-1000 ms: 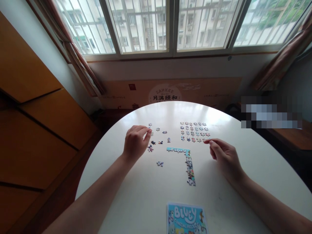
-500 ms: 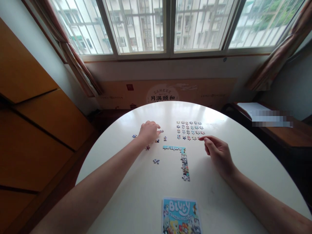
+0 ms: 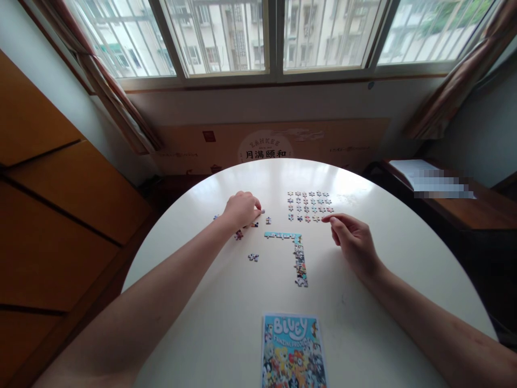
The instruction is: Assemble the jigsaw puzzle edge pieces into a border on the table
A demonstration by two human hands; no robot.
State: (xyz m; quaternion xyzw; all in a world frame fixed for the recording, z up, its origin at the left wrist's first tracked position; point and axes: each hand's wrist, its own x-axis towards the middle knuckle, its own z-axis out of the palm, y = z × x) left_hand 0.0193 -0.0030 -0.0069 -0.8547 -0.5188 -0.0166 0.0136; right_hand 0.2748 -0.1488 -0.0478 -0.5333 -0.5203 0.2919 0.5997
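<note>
2 hands (image 3: 241, 209) (image 3: 352, 242), L-shaped puzzle border (image 3: 298, 253), corner far-right

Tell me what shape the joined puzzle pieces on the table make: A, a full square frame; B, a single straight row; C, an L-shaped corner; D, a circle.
C: the joined pieces run as a blue strip, then turn down at its right end.

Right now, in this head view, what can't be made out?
- Whether the left hand pinches a loose puzzle piece: its fingers cover the spot.
- Prints on the gridded small puzzle pieces: too small.
- The blue Bluey puzzle box: cut off by the bottom edge.
- The white sheet on the side bench: pixelated.
</note>
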